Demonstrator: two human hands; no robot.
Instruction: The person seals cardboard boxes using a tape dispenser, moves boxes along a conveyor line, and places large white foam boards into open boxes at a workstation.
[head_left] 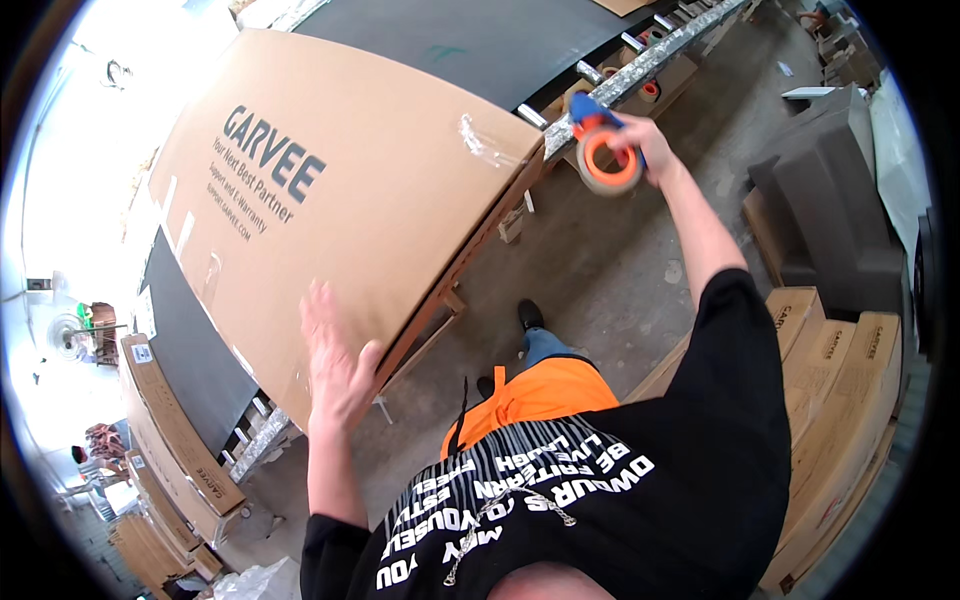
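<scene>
A large flat brown cardboard box (370,170) with dark print on its top lies across a dark conveyor belt (450,50). My left hand (338,365) rests palm down near the box's close edge, its fingers spread. Off the box's right corner, my right hand (648,148) grips a tape dispenser (608,165), blue and orange with a roll of tape on it. A crumpled strip of clear tape (484,142) sticks to the box top near that corner. Shorter tape pieces (184,230) show along the left edge.
A rail wrapped in silvery foil (650,72) runs beside the belt's rollers, with tape rolls (649,91) under it. Long cartons (845,400) are stacked at the right, below a dark grey bulky piece (825,200). More cartons (180,430) stand at the left.
</scene>
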